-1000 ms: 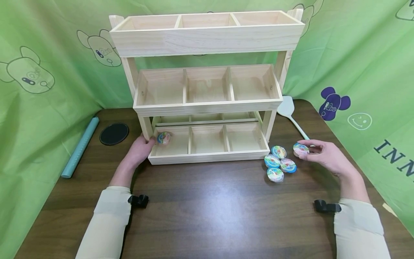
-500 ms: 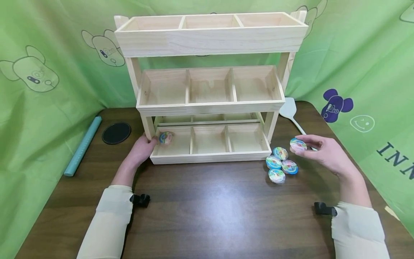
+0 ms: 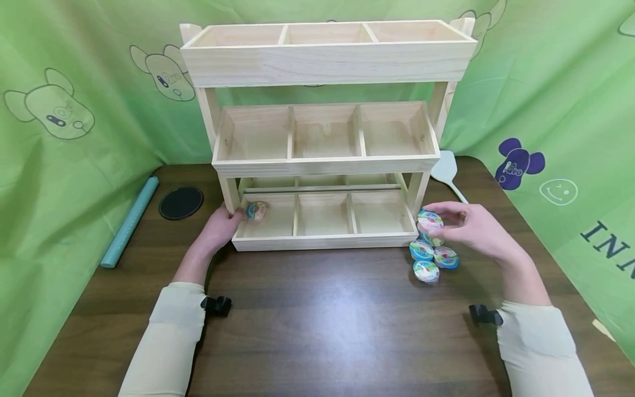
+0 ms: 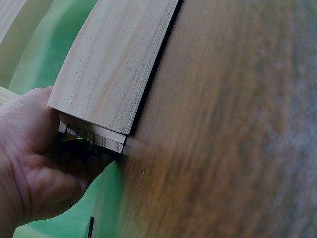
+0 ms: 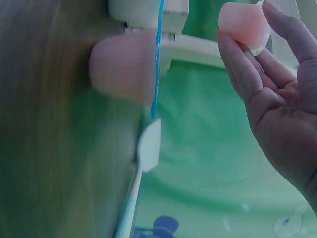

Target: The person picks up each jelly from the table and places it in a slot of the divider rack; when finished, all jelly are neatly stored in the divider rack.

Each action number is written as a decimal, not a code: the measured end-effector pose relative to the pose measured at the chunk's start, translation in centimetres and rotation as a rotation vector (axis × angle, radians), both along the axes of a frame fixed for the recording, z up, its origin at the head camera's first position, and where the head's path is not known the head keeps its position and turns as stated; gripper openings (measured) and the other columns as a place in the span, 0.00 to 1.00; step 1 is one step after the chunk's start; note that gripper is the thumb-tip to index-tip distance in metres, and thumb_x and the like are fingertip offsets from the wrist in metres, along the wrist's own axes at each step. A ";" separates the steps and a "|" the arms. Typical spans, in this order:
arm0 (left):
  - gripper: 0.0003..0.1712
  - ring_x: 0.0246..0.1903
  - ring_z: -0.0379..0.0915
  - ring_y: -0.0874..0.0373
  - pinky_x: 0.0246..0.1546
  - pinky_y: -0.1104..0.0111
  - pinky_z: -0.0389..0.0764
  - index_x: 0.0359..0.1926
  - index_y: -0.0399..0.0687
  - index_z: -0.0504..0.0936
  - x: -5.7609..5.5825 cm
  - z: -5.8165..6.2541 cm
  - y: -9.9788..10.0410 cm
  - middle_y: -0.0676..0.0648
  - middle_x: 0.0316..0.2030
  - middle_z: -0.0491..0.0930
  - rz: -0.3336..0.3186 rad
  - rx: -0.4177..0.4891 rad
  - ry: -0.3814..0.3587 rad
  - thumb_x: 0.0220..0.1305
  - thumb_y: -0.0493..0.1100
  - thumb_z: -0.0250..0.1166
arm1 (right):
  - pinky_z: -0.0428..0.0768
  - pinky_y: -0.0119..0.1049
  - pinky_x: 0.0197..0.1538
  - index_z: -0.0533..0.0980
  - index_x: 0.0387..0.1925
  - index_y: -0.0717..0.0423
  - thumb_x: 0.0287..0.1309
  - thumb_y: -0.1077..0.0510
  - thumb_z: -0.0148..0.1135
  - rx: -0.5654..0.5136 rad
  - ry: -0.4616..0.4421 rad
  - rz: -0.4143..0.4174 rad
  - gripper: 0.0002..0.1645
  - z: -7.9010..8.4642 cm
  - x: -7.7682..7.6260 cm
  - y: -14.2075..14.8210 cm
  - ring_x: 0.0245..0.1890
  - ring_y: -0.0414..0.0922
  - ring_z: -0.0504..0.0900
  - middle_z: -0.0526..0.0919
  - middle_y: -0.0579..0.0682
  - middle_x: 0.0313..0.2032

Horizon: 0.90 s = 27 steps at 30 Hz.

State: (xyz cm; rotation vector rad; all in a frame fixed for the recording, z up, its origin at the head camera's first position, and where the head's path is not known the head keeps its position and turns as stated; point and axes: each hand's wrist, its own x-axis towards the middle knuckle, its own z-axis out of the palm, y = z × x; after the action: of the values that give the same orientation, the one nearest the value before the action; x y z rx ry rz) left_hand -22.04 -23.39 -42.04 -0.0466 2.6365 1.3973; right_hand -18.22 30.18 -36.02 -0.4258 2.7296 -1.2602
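My right hand (image 3: 478, 229) pinches a small jelly cup (image 3: 429, 220) between thumb and fingers; the right wrist view shows its pinkish, translucent body (image 5: 240, 22). It is raised above several similar jelly cups (image 3: 421, 251) with printed blue-edged lids, clustered on the table by the rack's right front corner. My left hand (image 3: 217, 229) grips the lower left side of a three-tier wooden rack (image 3: 327, 66); in the left wrist view its fingers go out of sight behind the wood. One jelly cup (image 3: 256, 210) sits in the bottom tier's left compartment.
A white spatula (image 3: 445, 166) lies right of the rack, its handle partly behind my right hand. On the left are a black disc (image 3: 181, 203) and a teal tube (image 3: 130, 223). A green printed cloth (image 3: 99, 149) surrounds the dark wooden table (image 3: 327, 331).
My right hand has lifted the jelly cup from the table and carried it left, over the cluster beside the rack. The left hand stays at the rack. The head view has shifted slightly.
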 end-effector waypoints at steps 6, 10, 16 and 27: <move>0.38 0.64 0.67 0.38 0.66 0.48 0.66 0.77 0.29 0.47 0.0 0.0 0.0 0.25 0.66 0.66 -0.008 -0.006 0.001 0.79 0.48 0.46 | 0.81 0.28 0.43 0.78 0.61 0.58 0.58 0.57 0.74 -0.067 0.000 0.094 0.29 0.1 -1.1 -1.9 0.44 0.39 0.84 0.85 0.56 0.49; 0.38 0.62 0.69 0.37 0.65 0.48 0.68 0.77 0.28 0.46 0.0 0.0 -0.1 0.25 0.65 0.67 -0.005 -0.001 0.002 0.79 0.48 0.46 | 0.82 0.30 0.41 0.79 0.59 0.57 0.56 0.56 0.76 -0.084 -0.004 0.114 0.30 0.0 -1.7 -3.5 0.43 0.45 0.84 0.86 0.55 0.46; 0.38 0.65 0.66 0.38 0.67 0.48 0.65 0.77 0.29 0.47 0.0 0.0 -0.1 0.25 0.67 0.65 -0.006 -0.018 0.004 0.78 0.49 0.45 | 0.80 0.30 0.46 0.79 0.60 0.57 0.54 0.55 0.78 -0.089 -0.023 0.146 0.31 -0.1 -2.5 -5.8 0.48 0.45 0.82 0.86 0.54 0.49; 0.37 0.62 0.69 0.37 0.64 0.48 0.69 0.77 0.29 0.46 0.0 -0.1 -0.2 0.25 0.65 0.67 -0.014 -0.002 0.011 0.78 0.48 0.45 | 0.79 0.33 0.49 0.81 0.57 0.56 0.51 0.60 0.79 -0.139 -0.080 0.217 0.30 -0.6 -3.7 -10.0 0.52 0.46 0.81 0.85 0.51 0.50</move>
State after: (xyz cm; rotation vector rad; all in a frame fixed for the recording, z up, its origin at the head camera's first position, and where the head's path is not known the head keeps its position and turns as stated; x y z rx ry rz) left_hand -22.03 -23.59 -42.10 -0.0207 2.6417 1.3951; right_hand -21.89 20.18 -36.60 -0.6500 2.4606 -1.3797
